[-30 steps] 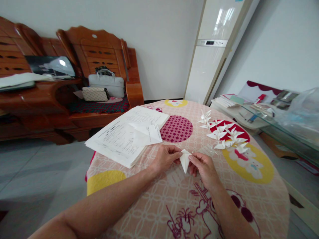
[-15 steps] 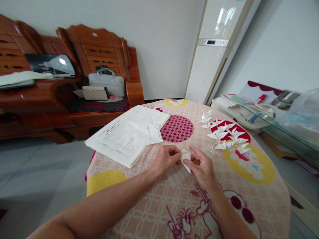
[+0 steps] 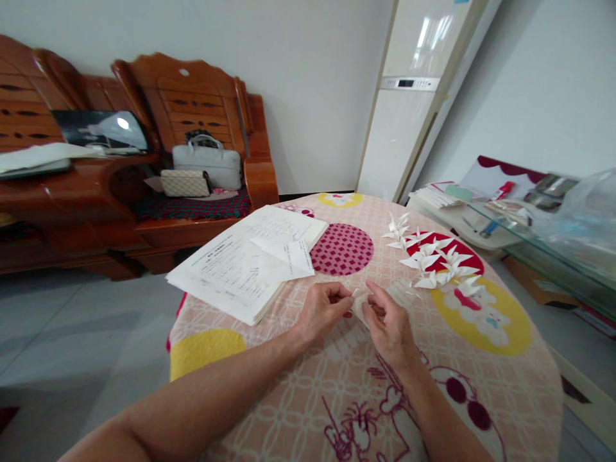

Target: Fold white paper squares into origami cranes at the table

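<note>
Where paper [image 3: 359, 308] is pinched, the left hand [image 3: 325, 310] is closed. The paper's right is gripped by the right hand [image 3: 391, 322].

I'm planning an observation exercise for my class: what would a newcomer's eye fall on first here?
Probably the cluster of white origami cranes on the right of the pink patterned tablecloth, several over its red circle. Next, near the middle, come the left hand and right hand, with a small piece of folded paper between them. The stack of printed sheets, on the cloth's far left, stands out too.
</note>
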A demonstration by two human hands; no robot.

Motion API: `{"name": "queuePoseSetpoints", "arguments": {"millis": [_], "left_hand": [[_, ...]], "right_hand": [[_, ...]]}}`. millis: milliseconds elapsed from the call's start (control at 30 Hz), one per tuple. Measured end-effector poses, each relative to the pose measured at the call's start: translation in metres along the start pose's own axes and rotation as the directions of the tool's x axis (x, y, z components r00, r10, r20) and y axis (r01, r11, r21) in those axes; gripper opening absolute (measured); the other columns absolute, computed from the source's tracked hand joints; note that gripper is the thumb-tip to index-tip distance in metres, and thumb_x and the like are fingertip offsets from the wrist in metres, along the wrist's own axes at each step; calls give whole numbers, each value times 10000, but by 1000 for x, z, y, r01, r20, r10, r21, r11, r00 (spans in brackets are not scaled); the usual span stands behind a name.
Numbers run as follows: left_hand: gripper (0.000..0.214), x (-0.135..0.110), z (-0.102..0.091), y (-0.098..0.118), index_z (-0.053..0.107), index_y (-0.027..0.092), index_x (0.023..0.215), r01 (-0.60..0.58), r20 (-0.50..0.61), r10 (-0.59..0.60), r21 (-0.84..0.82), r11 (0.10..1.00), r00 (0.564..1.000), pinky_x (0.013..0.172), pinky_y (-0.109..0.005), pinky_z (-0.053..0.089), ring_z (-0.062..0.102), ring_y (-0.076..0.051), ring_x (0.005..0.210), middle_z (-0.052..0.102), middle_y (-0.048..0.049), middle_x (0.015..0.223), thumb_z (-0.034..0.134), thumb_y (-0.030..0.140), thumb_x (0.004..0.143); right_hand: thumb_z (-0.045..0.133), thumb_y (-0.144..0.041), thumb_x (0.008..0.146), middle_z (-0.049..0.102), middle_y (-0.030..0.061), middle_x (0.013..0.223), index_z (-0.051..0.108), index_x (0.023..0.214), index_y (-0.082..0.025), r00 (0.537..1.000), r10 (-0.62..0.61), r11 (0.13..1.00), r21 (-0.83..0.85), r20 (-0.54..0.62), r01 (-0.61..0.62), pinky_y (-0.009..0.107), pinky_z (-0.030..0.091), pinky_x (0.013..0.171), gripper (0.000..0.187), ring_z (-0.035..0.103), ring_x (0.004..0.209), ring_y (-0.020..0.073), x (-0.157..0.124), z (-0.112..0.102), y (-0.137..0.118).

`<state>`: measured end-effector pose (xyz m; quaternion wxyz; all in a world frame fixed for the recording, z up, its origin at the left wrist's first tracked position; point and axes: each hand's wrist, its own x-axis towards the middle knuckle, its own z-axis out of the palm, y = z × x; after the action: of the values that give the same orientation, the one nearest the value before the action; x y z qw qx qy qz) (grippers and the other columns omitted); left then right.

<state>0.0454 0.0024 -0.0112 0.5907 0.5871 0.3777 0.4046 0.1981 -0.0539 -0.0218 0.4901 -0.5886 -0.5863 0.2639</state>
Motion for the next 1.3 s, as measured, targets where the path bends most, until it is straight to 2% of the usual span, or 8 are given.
{"name": "queuePoseSetpoints", "arguments": {"millis": [133, 233, 333, 633, 800, 967, 1200, 1300], "left_hand": [[169, 1, -1, 4, 616, 122, 644, 33, -14, -34, -80, 996, 999, 589, -246, 528, 579, -115, 566, 588, -2, 617, 662, 276, 695], [179, 0, -2, 6, 617, 117, 666, 52, -16, -55, -124, 991, 998, 583, -236, 517, 586, -116, 574, 600, -10, 635, 676, 285, 683], [191, 0, -3, 6, 611, 120, 678, 58, -1, -58, -149, 987, 998, 597, -243, 519, 590, -119, 582, 608, -13, 652, 684, 297, 679], [287, 6, -7, 1, 523, 161, 592, 114, 46, -117, 59, 992, 992, 406, -197, 387, 519, -101, 433, 524, 31, 510, 644, 385, 726], [251, 6, -7, -1, 574, 145, 684, 248, 163, -233, -80, 965, 959, 461, -214, 459, 575, -121, 466, 598, -1, 547, 677, 374, 696], [352, 7, -6, -4, 623, 120, 745, 271, 155, -259, -59, 961, 953, 443, -213, 465, 588, -127, 464, 611, -21, 571, 666, 468, 721], [187, 6, -7, -3, 615, 125, 682, 255, 159, -243, -62, 965, 957, 489, -217, 470, 578, -115, 493, 609, -3, 585, 666, 303, 661], [134, 6, -7, -2, 608, 126, 666, 239, 167, -223, -79, 968, 960, 492, -194, 435, 546, -93, 493, 584, 21, 569, 684, 209, 594]], "right_hand": [[559, -356, 850, 703, 70, 825, 603, 1265, -133, 996, 86, 991, 106, -28, -83, 269, 511, 578, 474, 632, 658, 183, 2, -1, -5], [563, -338, 824, 635, 4, 637, 596, 1261, -123, 983, 183, 964, 198, 2, -180, 245, 451, 435, 488, 527, 472, 137, 3, -1, -7], [597, -307, 774, 641, -2, 639, 600, 1230, -114, 969, 240, 929, 279, 50, -244, 240, 447, 407, 496, 528, 468, 136, 5, 1, -7], [608, -268, 761, 737, 72, 903, 680, 1133, -177, 991, 122, 984, 128, 53, -128, 240, 473, 472, 390, 651, 660, 193, 5, 0, -2], [597, -265, 775, 735, 54, 830, 688, 1108, -187, 991, 119, 984, 125, 55, -125, 249, 488, 483, 354, 658, 658, 204, 5, -1, 0], [586, -248, 795, 733, 50, 858, 681, 1118, -192, 997, 37, 997, 64, 66, -42, 266, 525, 588, 342, 666, 689, 193, 4, -1, 3], [577, -248, 801, 735, 58, 860, 685, 1093, -179, 999, 20, 999, 25, 45, -21, 289, 538, 653, 319, 674, 717, 198, 3, -2, 0], [606, -256, 765, 742, 62, 863, 695, 1067, -176, 997, 81, 994, 76, 19, -82, 271, 523, 551, 325, 665, 677, 200, 4, -2, -1]]}}
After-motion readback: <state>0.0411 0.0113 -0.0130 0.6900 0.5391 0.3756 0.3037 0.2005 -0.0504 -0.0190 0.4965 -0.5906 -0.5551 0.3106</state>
